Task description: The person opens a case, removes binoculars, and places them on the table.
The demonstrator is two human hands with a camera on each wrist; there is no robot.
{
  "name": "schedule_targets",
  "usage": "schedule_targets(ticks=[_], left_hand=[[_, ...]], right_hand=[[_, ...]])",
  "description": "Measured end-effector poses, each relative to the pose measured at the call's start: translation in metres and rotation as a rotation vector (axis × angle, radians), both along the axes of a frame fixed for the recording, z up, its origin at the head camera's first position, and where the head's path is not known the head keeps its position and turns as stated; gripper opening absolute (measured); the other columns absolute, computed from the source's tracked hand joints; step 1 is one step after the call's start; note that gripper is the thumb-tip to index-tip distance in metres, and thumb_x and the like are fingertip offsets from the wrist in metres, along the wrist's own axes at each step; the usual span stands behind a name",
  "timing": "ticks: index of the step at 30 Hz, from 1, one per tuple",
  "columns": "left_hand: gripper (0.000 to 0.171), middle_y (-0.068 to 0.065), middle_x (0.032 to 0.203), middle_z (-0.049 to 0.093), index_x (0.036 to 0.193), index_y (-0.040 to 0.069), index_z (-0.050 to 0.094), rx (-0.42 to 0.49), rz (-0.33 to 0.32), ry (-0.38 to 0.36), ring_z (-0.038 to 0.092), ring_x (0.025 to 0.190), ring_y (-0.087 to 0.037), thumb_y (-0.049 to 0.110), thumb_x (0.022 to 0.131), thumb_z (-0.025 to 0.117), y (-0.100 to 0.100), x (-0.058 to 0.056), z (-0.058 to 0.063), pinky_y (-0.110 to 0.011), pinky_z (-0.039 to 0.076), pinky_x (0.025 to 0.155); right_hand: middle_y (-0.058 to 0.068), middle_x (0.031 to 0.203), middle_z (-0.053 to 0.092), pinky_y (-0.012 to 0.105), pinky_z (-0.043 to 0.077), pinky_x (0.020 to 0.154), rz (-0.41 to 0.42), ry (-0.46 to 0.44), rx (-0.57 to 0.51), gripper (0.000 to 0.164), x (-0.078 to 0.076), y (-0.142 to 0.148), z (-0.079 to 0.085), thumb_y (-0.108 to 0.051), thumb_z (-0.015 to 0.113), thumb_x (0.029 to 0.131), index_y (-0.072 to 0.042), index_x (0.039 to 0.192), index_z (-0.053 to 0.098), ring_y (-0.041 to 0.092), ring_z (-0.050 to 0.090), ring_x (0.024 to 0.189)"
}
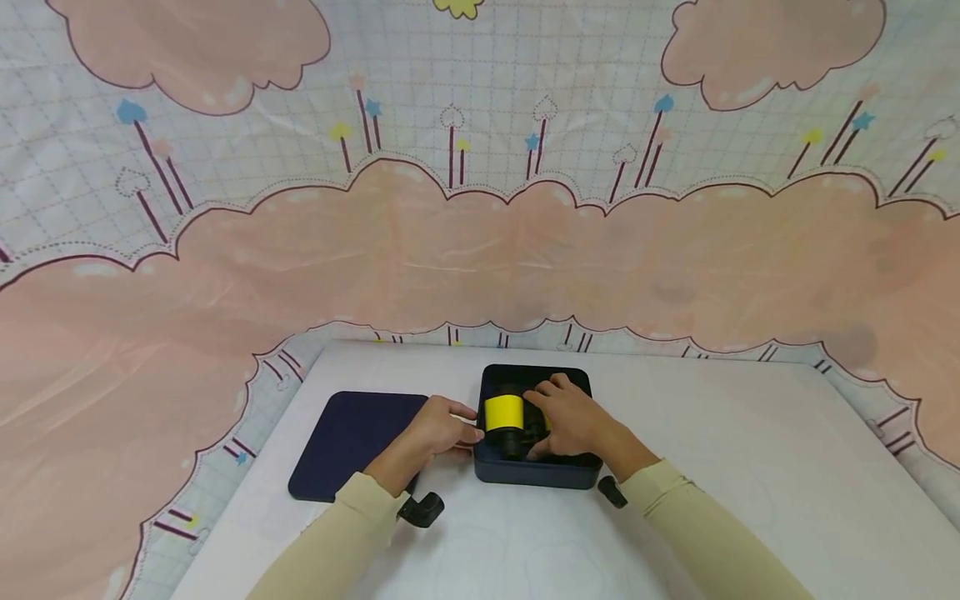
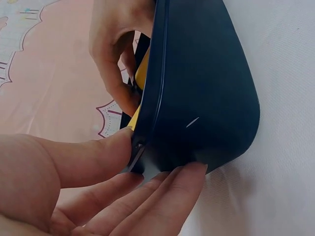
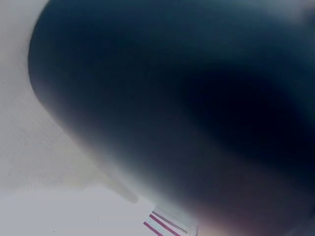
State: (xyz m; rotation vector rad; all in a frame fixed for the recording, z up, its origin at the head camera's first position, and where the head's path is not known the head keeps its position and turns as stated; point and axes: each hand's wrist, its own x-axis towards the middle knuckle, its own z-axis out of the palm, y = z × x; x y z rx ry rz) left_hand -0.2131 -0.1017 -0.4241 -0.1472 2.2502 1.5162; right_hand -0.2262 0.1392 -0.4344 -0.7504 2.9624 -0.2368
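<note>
A pair of black and yellow binoculars (image 1: 504, 412) lies inside a dark blue box (image 1: 536, 476) in the head view. My right hand (image 1: 573, 418) reaches into the box from the right and grips the binoculars, its fingers and thumb spread round their right part and covering much of it. My left hand (image 1: 441, 427) holds the box at its left side. In the left wrist view the thumb (image 2: 115, 147) presses at the rim while the fingertips (image 2: 194, 172) touch the outer wall. The dark box wall (image 3: 147, 98) fills most of the right wrist view, blurred.
A flat dark blue lid (image 1: 360, 437) lies on the white table (image 1: 720, 467) left of the box, partly under my left forearm. Behind the table hangs a printed curtain (image 1: 517, 258) with pink clouds. Black wrist camera mounts (image 1: 422, 510) stick out below both sleeves.
</note>
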Motion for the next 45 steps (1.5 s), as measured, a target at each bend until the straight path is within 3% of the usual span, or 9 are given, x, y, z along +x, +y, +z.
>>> schedule_targets(ticks=[26,45], left_hand=[[0.041,-0.021,0.12,0.072,0.129,-0.003,0.069,-0.028,0.025,0.016,0.073,0.087,-0.019,-0.002,0.089,0.078,-0.001,-0.001,-0.005,-0.039,0.064,0.088],[0.042,-0.022,0.116,0.073,0.128,-0.005,0.069,-0.003,0.016,0.024,0.071,0.086,-0.019,-0.005,0.088,0.077,0.0,0.001,-0.003,-0.04,0.065,0.087]], right_hand=[[0.011,0.145,0.061,0.059,0.042,0.117,0.089,-0.017,0.04,0.089,-0.009,0.002,0.003,-0.058,0.087,0.077,-0.009,0.146,0.059,0.032,0.047,0.136],[0.014,0.149,0.058,0.063,0.039,0.118,0.075,-0.009,0.03,0.091,-0.003,0.006,0.034,-0.054,0.088,0.075,-0.008,0.148,0.057,0.036,0.044,0.14]])
